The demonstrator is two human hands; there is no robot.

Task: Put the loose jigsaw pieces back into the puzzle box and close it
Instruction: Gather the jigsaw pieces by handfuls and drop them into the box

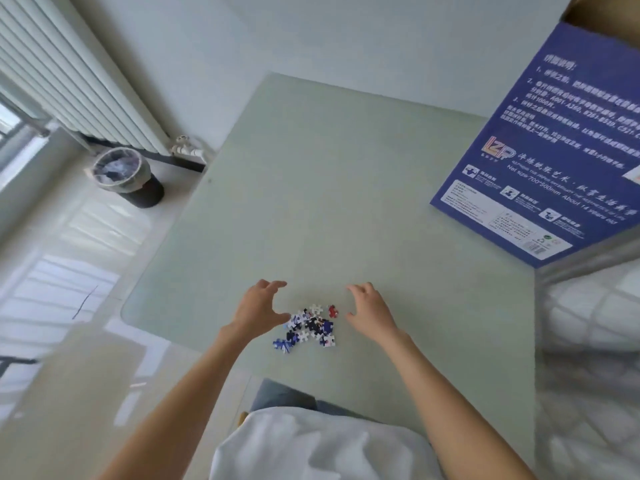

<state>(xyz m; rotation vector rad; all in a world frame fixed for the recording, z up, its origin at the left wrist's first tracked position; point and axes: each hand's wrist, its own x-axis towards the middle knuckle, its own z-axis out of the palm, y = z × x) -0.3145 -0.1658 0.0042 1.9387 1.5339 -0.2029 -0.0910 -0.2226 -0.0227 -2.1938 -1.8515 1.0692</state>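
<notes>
You sit at a pale green table [346, 188] with a rounded near-left corner, standing on a glossy light tiled floor [79, 258]. To your left a white ribbed radiator [69, 88] runs along the wall, and just beside its lower end stands a dark waste bin [130, 178] lined with a clear plastic bag. On your right, a white quilted cover [588, 323] lies beside the table's edge.

Pale green table [346, 168], jigsaw pieces [310, 325], blue puzzle box [540, 161]
</notes>
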